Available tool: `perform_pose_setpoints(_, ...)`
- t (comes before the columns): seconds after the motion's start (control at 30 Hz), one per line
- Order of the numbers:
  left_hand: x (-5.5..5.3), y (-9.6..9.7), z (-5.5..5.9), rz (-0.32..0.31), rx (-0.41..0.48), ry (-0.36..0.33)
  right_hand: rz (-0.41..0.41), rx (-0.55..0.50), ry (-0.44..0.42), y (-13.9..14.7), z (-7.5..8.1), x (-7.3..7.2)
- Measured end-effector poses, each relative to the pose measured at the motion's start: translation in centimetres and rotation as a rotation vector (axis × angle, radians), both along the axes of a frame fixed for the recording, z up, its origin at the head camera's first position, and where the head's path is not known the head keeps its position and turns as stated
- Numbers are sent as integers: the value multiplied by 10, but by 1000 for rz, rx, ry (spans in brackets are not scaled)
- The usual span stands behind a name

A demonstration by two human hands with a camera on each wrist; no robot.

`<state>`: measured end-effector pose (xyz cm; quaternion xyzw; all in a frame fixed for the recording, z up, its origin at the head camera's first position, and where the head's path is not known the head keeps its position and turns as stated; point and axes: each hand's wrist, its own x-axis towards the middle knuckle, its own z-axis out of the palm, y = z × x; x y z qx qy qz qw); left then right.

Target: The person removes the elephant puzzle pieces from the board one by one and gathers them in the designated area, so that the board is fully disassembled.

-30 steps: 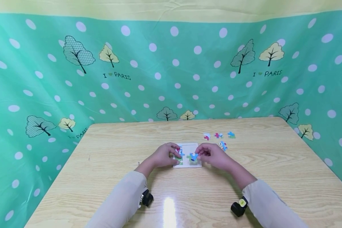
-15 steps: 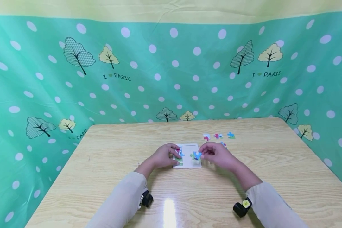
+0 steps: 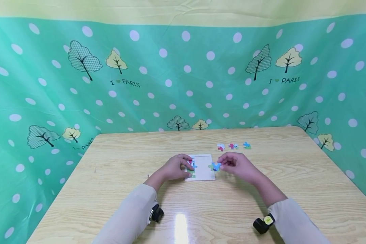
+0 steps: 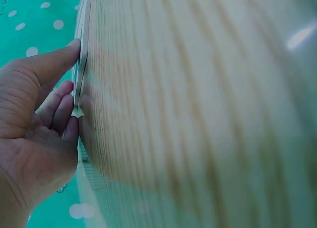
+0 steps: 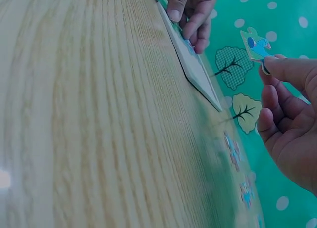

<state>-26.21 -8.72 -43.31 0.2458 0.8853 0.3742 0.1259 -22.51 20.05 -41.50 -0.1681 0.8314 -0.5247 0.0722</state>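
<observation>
Between thumb and fingertips my right hand (image 3: 238, 165) pinches a blue and green jigsaw piece (image 3: 215, 166), raised at the right edge of a white puzzle board (image 3: 205, 173). In the right wrist view the same jigsaw piece (image 5: 256, 44) stands tilted above the table, apart from the board (image 5: 198, 74). My left hand (image 3: 176, 167) rests on the board's left side, thumb and fingers spread over it. Partly under those fingers lie jigsaw pieces (image 3: 191, 164) in red, blue and green, set along the left of the board. The left wrist view shows the hand (image 4: 39, 109) at the board's edge.
Three loose jigsaw pieces lie in a row behind the right hand: a white and red piece (image 3: 221, 147), a red and blue piece (image 3: 233, 146) and a blue and green piece (image 3: 246, 145). A green dotted curtain (image 3: 158, 84) hangs behind the wooden table (image 3: 125, 149).
My right hand has moved right with the pinched jigsaw piece, from over the board to its right edge. It now hides a loose piece that showed earlier. My left hand stays put.
</observation>
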Motion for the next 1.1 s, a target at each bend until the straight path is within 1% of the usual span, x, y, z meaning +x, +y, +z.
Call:
perform_pose_setpoints(0.23, 0, 1, 0, 10, -11, -5, -29, -8, -13, 6, 0, 5)
perform_pose_setpoints(0.5, 1, 1, 1, 11, -7, -5, -74, 17, -22, 18, 2, 10)
perform_pose_setpoints(0.87, 0, 1, 0, 4, -1, 1, -123, 31, -20, 35, -1, 10)
perform_pose_setpoints(1.1, 0, 1, 0, -6, -5, 10, -159, 41, 1, 47, 0, 10)
